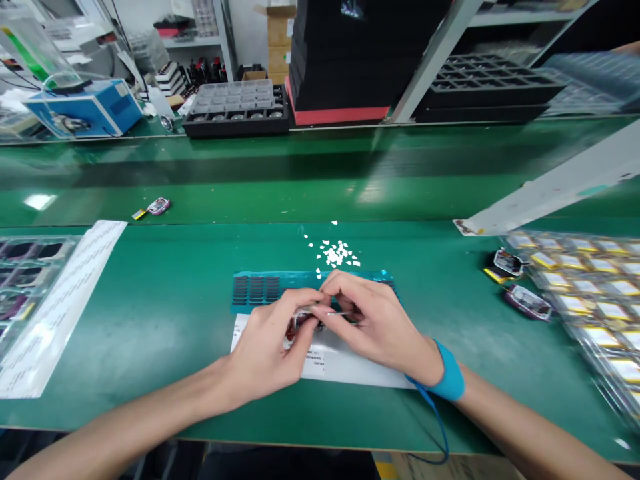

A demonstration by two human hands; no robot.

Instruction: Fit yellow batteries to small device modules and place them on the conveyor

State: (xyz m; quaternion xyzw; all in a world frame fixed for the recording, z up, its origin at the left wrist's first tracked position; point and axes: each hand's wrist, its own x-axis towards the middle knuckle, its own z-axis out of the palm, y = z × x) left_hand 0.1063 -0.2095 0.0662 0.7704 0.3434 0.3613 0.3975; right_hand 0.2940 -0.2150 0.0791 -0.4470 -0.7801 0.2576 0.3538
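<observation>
My left hand (275, 337) is closed around a small purple-rimmed device (301, 320), mostly hidden by the fingers. My right hand (373, 320), with a blue band on its wrist, meets it at the device and pinches a thin metallic tool (336, 313). Beneath both hands lies a white printed sheet (360, 367). Just behind them is a blue strip (295, 283) bearing rows of small dark pieces (256, 290). Small white scraps (337, 253) are scattered beyond the strip.
At the left, a clear tray (30, 267) sits beside a white paper strip (83, 300). Trays of yellow-edged parts (585, 283) and two opened devices (529, 302) stand right. A slanted white post (550, 183) rises behind them. Another small device (159, 206) lies back left.
</observation>
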